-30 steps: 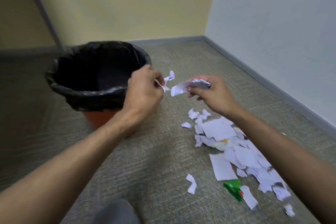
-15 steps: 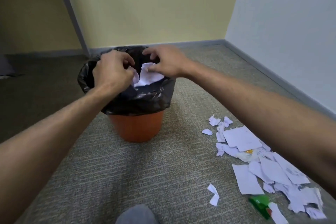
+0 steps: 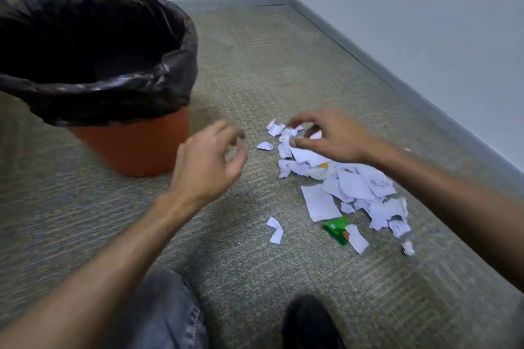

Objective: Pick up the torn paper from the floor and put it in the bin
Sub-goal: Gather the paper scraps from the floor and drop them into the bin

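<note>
Torn white paper (image 3: 354, 187) lies in a heap on the grey carpet at the right, with loose scraps (image 3: 275, 231) in front of it and another scrap (image 3: 265, 145) at its left. My right hand (image 3: 326, 136) is down on the far end of the heap, thumb and fingers curled round a few scraps. My left hand (image 3: 209, 156) hovers to the left of the heap, fingers loosely curled and holding nothing. The orange bin (image 3: 136, 147) with a black liner stands upright at the left, beyond my left hand. Its inside is dark.
A green wrapper (image 3: 336, 228) lies at the near edge of the heap. The grey baseboard (image 3: 368, 59) and white wall run along the right. My knee in jeans (image 3: 158, 312) and a black shoe (image 3: 309, 323) fill the bottom.
Both hands held paper over the bin's mouth half a second ago. They have come back down to the floor, and the right hand now grips scraps at the heap.
</note>
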Action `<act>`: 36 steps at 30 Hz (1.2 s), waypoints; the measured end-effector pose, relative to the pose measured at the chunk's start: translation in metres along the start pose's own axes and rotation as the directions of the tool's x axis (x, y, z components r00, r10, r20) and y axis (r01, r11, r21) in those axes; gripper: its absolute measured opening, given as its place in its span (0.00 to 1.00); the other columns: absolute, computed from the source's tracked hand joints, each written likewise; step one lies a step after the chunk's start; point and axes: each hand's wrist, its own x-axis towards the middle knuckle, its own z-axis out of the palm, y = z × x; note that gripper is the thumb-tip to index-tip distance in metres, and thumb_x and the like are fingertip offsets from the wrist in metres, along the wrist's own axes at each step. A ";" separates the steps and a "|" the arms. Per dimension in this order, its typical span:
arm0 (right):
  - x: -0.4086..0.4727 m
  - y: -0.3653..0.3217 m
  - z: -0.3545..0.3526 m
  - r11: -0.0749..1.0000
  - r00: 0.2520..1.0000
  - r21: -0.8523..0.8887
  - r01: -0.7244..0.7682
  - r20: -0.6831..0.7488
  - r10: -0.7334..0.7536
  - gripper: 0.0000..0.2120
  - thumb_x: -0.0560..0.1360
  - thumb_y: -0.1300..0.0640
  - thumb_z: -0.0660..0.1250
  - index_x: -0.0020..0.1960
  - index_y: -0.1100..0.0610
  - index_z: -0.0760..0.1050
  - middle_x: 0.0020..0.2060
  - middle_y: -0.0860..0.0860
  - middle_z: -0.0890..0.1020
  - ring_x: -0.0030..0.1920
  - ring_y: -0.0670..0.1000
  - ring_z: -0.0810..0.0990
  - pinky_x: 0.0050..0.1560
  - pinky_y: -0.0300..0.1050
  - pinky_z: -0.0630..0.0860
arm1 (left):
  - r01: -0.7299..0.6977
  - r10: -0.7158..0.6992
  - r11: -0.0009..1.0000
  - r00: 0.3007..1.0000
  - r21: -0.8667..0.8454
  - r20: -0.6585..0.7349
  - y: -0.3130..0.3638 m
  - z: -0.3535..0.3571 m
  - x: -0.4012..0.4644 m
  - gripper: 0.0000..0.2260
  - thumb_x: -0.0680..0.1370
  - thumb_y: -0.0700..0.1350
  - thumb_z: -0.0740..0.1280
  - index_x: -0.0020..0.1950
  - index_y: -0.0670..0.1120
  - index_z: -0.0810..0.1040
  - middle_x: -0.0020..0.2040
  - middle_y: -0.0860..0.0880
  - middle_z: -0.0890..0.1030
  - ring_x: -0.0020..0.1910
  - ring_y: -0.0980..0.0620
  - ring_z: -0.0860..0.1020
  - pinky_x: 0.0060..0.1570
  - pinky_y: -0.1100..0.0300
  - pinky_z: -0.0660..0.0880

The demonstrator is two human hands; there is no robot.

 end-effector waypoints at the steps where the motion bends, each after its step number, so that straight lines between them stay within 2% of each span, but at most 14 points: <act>1: -0.014 0.016 0.008 0.999 0.999 -0.018 -0.040 0.016 0.040 0.18 0.75 0.44 0.69 0.63 0.49 0.77 0.58 0.46 0.82 0.48 0.45 0.83 0.54 0.50 0.77 | 0.007 -0.006 1.000 0.994 -0.007 0.105 0.006 0.016 -0.007 0.09 0.75 0.50 0.66 0.53 0.50 0.80 0.44 0.54 0.78 0.42 0.51 0.78 0.38 0.55 0.77; 3: -0.041 0.044 0.026 0.991 0.990 -0.032 -0.127 0.052 0.128 0.20 0.74 0.43 0.70 0.63 0.49 0.76 0.59 0.46 0.81 0.49 0.45 0.83 0.52 0.49 0.78 | 0.003 -0.002 1.000 0.955 -0.002 0.298 0.018 0.045 -0.023 0.11 0.76 0.52 0.65 0.57 0.51 0.79 0.48 0.54 0.78 0.45 0.53 0.77 0.41 0.57 0.74; 6: -0.078 0.080 0.059 0.963 0.956 -0.026 -0.270 0.117 0.271 0.21 0.74 0.42 0.70 0.64 0.48 0.75 0.59 0.46 0.81 0.49 0.45 0.82 0.50 0.49 0.78 | 0.013 -0.021 1.000 0.882 0.021 0.470 0.029 0.085 -0.046 0.13 0.77 0.54 0.65 0.59 0.51 0.79 0.52 0.52 0.79 0.51 0.50 0.79 0.44 0.56 0.74; 9: -0.111 0.102 0.089 0.921 0.912 -0.038 -0.388 0.129 0.389 0.23 0.73 0.39 0.69 0.64 0.48 0.75 0.58 0.47 0.81 0.52 0.48 0.81 0.47 0.44 0.74 | 0.038 -0.083 0.995 0.793 0.087 0.604 0.033 0.116 -0.062 0.19 0.76 0.58 0.65 0.62 0.51 0.75 0.57 0.51 0.77 0.57 0.46 0.77 0.48 0.52 0.75; 12: -0.134 0.109 0.111 0.876 0.876 -0.166 -0.453 0.098 0.471 0.24 0.74 0.34 0.64 0.64 0.47 0.75 0.57 0.46 0.81 0.57 0.51 0.80 0.50 0.46 0.74 | 0.041 -0.131 0.989 0.674 0.141 0.727 0.031 0.132 -0.066 0.30 0.74 0.65 0.65 0.72 0.54 0.65 0.64 0.50 0.71 0.64 0.47 0.72 0.56 0.49 0.75; 15: -0.145 0.110 0.128 0.849 0.857 -0.187 -0.494 0.062 0.512 0.30 0.72 0.26 0.56 0.56 0.49 0.77 0.50 0.47 0.81 0.50 0.52 0.80 0.44 0.46 0.74 | 0.038 -0.148 0.987 0.612 0.157 0.777 0.026 0.140 -0.066 0.32 0.73 0.65 0.67 0.73 0.57 0.64 0.67 0.49 0.66 0.67 0.47 0.68 0.59 0.47 0.74; 16: -0.147 0.110 0.134 0.849 0.853 -0.154 -0.505 0.059 0.518 0.32 0.70 0.24 0.54 0.55 0.48 0.76 0.49 0.46 0.80 0.50 0.52 0.80 0.43 0.46 0.73 | 0.041 -0.146 0.987 0.616 0.153 0.774 0.025 0.142 -0.065 0.29 0.73 0.62 0.68 0.72 0.56 0.67 0.66 0.49 0.67 0.65 0.47 0.70 0.59 0.48 0.74; 18: -0.148 0.111 0.144 0.853 0.853 -0.099 -0.512 0.054 0.519 0.34 0.68 0.22 0.54 0.60 0.46 0.74 0.54 0.44 0.78 0.53 0.51 0.79 0.45 0.47 0.74 | 0.048 -0.131 0.990 0.641 0.130 0.756 0.026 0.144 -0.064 0.22 0.75 0.56 0.70 0.67 0.54 0.74 0.62 0.50 0.70 0.60 0.48 0.74 0.56 0.51 0.75; 20: -0.147 0.111 0.151 0.865 0.865 -0.094 -0.494 0.047 0.499 0.32 0.69 0.26 0.59 0.64 0.46 0.72 0.58 0.44 0.76 0.55 0.50 0.78 0.48 0.48 0.76 | 0.058 -0.120 0.992 0.661 0.109 0.741 0.026 0.146 -0.063 0.16 0.75 0.53 0.71 0.61 0.53 0.79 0.59 0.51 0.72 0.56 0.48 0.76 0.54 0.53 0.75; 22: -0.145 0.110 0.158 0.882 0.881 -0.063 -0.467 0.047 0.470 0.27 0.71 0.32 0.64 0.64 0.46 0.73 0.58 0.45 0.75 0.56 0.50 0.78 0.48 0.47 0.76 | 0.081 -0.121 0.993 0.674 0.090 0.729 0.025 0.147 -0.064 0.13 0.74 0.51 0.72 0.58 0.51 0.81 0.55 0.52 0.74 0.54 0.49 0.77 0.53 0.55 0.74; 27: -0.139 0.104 0.167 0.883 0.900 0.201 -0.424 -0.017 0.436 0.10 0.73 0.49 0.71 0.50 0.54 0.79 0.44 0.46 0.78 0.46 0.49 0.76 0.40 0.44 0.66 | 0.121 -0.121 0.991 0.711 0.049 0.693 0.022 0.149 -0.065 0.10 0.74 0.48 0.73 0.55 0.50 0.83 0.53 0.53 0.77 0.51 0.52 0.78 0.51 0.58 0.73; 29: -0.137 0.101 0.169 0.864 0.897 0.296 -0.406 -0.049 0.439 0.08 0.73 0.52 0.72 0.47 0.55 0.80 0.42 0.47 0.79 0.43 0.49 0.76 0.40 0.44 0.68 | 0.149 -0.125 0.989 0.712 0.026 0.691 0.022 0.148 -0.065 0.08 0.73 0.48 0.74 0.52 0.50 0.84 0.53 0.53 0.78 0.49 0.54 0.79 0.51 0.59 0.74; 32: -0.135 0.094 0.164 0.836 0.894 0.393 -0.382 -0.072 0.442 0.06 0.72 0.51 0.73 0.42 0.52 0.78 0.35 0.45 0.78 0.33 0.43 0.72 0.34 0.43 0.66 | 0.213 -0.136 0.976 0.730 -0.034 0.670 0.020 0.144 -0.062 0.06 0.72 0.49 0.75 0.48 0.52 0.85 0.51 0.55 0.79 0.48 0.55 0.78 0.52 0.56 0.76; 36: -0.119 0.076 0.139 0.819 0.916 0.493 -0.295 -0.097 0.388 0.08 0.72 0.52 0.75 0.41 0.50 0.76 0.32 0.43 0.75 0.30 0.41 0.69 0.33 0.39 0.62 | 0.213 -0.115 0.969 0.837 -0.125 0.536 0.023 0.125 -0.044 0.08 0.74 0.49 0.73 0.51 0.49 0.84 0.51 0.55 0.79 0.47 0.58 0.76 0.50 0.62 0.72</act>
